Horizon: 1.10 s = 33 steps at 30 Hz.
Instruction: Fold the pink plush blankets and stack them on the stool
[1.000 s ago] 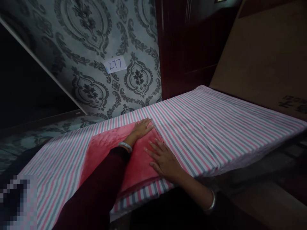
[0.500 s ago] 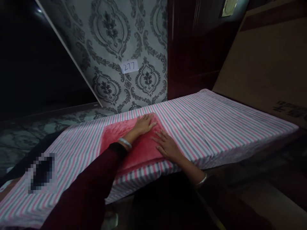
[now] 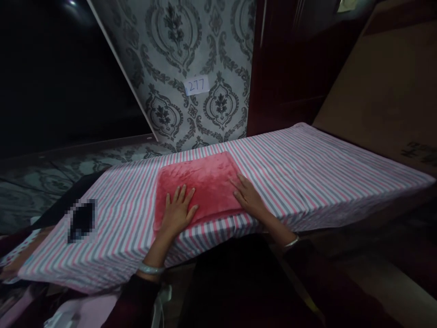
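Observation:
A plush red-pink cloth (image 3: 201, 177), a flat rectangle that looks folded, lies on a table covered by a striped tablecloth (image 3: 300, 168). My left hand (image 3: 176, 213) rests on its near left part, palm down with the fingers spread. At its right edge is my right hand (image 3: 248, 197), fingers stretched out and touching the plush surface. Neither hand grips anything. A bracelet circles each wrist.
A pixelated dark object (image 3: 82, 221) lies on the table's left side. Behind stand a large dark screen (image 3: 68, 77) and a patterned wall with a paper label (image 3: 197, 85) reading 277. A big cardboard box (image 3: 382, 86) stands at the right.
My left hand has slid from the cloth's far right part back to its near left part. My right hand has shifted slightly to the cloth's right edge. The camera view has moved a little.

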Each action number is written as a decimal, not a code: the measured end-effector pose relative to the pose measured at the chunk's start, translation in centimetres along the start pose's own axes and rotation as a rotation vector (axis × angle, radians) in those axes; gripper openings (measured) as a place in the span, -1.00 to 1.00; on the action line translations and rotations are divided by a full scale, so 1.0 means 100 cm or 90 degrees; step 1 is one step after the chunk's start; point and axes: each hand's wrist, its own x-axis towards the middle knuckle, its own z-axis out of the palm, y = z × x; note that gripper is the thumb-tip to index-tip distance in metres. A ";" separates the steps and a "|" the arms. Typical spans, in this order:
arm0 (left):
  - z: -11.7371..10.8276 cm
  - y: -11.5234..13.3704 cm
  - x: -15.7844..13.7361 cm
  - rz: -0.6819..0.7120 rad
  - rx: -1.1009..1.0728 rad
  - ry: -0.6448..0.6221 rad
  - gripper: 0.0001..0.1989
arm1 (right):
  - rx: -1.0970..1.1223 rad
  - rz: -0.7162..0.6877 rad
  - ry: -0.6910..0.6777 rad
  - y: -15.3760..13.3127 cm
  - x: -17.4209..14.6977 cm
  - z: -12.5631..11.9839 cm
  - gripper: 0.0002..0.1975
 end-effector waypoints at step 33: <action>-0.016 -0.053 -0.043 -0.411 -0.939 0.136 -0.26 | 0.386 0.383 0.076 0.010 -0.003 -0.017 -0.17</action>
